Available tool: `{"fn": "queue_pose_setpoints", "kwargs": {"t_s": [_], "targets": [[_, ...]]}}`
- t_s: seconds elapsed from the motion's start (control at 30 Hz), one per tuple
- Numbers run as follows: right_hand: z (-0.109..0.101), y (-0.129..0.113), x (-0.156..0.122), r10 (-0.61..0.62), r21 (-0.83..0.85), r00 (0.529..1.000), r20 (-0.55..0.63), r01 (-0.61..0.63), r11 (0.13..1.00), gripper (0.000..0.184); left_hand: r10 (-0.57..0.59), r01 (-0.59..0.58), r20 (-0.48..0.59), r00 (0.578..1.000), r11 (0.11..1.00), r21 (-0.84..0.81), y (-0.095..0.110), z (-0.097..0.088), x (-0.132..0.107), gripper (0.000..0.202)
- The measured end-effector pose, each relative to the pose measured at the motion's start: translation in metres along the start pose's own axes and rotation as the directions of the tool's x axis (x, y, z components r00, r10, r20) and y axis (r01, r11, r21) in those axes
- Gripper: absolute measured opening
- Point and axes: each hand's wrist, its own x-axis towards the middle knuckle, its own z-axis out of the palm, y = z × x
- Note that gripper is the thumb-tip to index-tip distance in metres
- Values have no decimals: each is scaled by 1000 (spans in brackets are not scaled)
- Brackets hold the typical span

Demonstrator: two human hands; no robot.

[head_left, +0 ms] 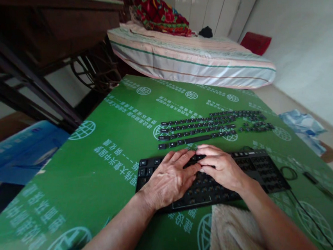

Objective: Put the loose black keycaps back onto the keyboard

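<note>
in the head view, a black computer keyboard lies on the green printed tabletop, with rows of loose keycaps just beyond it. the left hand and right hand rest over its upper middle, fingers bent, fingertips close together; whether either grips anything, i cannot tell. a beige towel lies near the right forearm.

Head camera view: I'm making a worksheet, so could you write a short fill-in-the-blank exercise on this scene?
The table is coloured ____.
Near or far: the loose keys lie on the ____ side of the keyboard.
Left or right: the hand nearer the cable is the ____ one.
Missing words: green; far; right.
</note>
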Motion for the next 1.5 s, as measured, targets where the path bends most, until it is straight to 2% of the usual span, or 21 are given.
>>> {"fn": "queue_pose_setpoints", "kwargs": {"t_s": [0.47, 0.77, 0.9, 1.1, 1.27, 1.5], "targets": [[4, 1, -5, -10, -10, 999, -46, 9, 1000, 13, 11, -12, 32, 999, 1000, 25, -1, 1, 1, 30], [8, 3, -8, 69, 39, 996, -64, -67, 997, 16, 16, -17, 35, 999, 999, 41, 1, 0, 3, 28], [8, 5, -10, 89, 112, 992, -88, -79, 991, 17, 25, -25, 11, 1000, 999, 44, -1, 2, 1, 28], [-1, 6, -9, 161, 253, 962, -221, -103, 962, 18, 36, -37, 9, 999, 998, 49, -4, 4, -1, 34], [1, 7, -9, 176, 215, 929, -326, -108, 970, 17, 43, -43, 11, 999, 997, 71, -4, 3, 0, 37], [4, 7, -8, 155, 185, 916, -370, -91, 979, 16, 27, -31, 44, 999, 996, 80, -5, 3, 0, 32]]}}
